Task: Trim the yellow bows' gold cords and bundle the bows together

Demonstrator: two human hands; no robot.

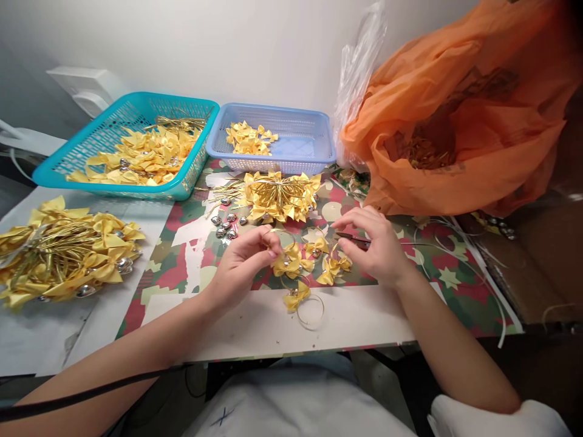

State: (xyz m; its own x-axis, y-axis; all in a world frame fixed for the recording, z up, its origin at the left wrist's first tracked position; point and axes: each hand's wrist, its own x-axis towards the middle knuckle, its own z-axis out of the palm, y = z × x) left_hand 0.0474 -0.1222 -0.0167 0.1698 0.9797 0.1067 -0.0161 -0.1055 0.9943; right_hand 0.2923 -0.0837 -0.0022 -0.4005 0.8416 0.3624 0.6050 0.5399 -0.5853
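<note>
My left hand (248, 258) is closed, with thumb and fingertips pinching a thin gold cord loop (282, 232). A yellow ribbon bow (291, 264) with a small silver bell lies just under those fingertips. My right hand (378, 246) is curled around a slim dark pointed tool (354, 239); its exact kind is partly hidden by the fingers. Between the hands lie more yellow bows, one of them (334, 267) close to my right fingertips. Nearer to me, another bow (297, 296) rests with its gold loop on the white sheet.
Behind my hands lies a bundle of bows (277, 197), beside several loose silver bells (223, 226). A teal basket (177, 191) and a blue basket (314, 164) hold bows. Another bundle (68, 252) is at left. An orange bag (428, 191) stands at right.
</note>
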